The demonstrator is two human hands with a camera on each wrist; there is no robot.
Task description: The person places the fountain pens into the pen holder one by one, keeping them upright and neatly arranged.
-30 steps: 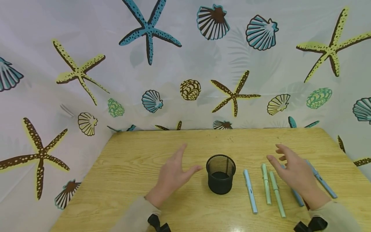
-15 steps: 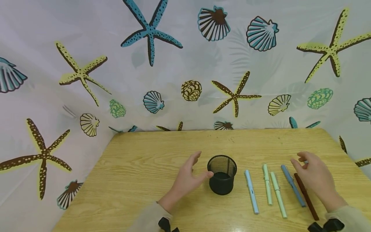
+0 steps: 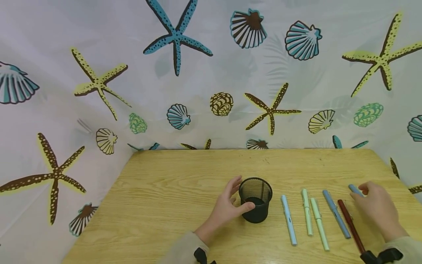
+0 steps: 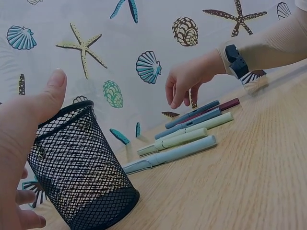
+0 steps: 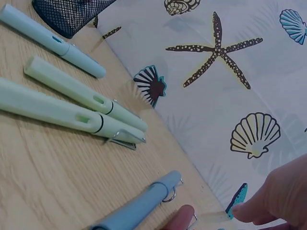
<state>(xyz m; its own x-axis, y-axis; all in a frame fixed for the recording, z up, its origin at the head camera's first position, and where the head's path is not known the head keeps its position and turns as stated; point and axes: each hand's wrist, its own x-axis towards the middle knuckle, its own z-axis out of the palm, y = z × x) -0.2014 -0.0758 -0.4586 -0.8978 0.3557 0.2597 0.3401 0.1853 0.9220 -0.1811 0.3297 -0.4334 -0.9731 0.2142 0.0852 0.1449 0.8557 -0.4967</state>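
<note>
Mesh pen cup (image 3: 255, 200) stands upright near the tabletop's (image 3: 171, 183) middle in the head view, with the left hand (image 3: 227, 209) at its 9 o'clock, thumb and fingers curved round its wall. At the cup's 3 o'clock lie a light blue pen (image 3: 288, 224), two pale green pens (image 3: 306, 212), a grey-blue pen (image 3: 336, 219) and a dark red pen (image 3: 351, 226), side by side with gaps between. The right hand (image 3: 379, 211) sits near the tabletop's right edge, fingertips on another blue pen (image 3: 354, 189). Bare wood spreads toward 12 and 9 o'clock.

Left wrist view: the thumb lies against the cup's (image 4: 81, 167) rim; the right hand (image 4: 189, 81) reaches down over the pens' far ends.

Right wrist view: fingertips (image 5: 180, 218) touch a partly hidden pen beside the grey-blue pen (image 5: 139, 208); whether they pinch it I cannot tell.
</note>
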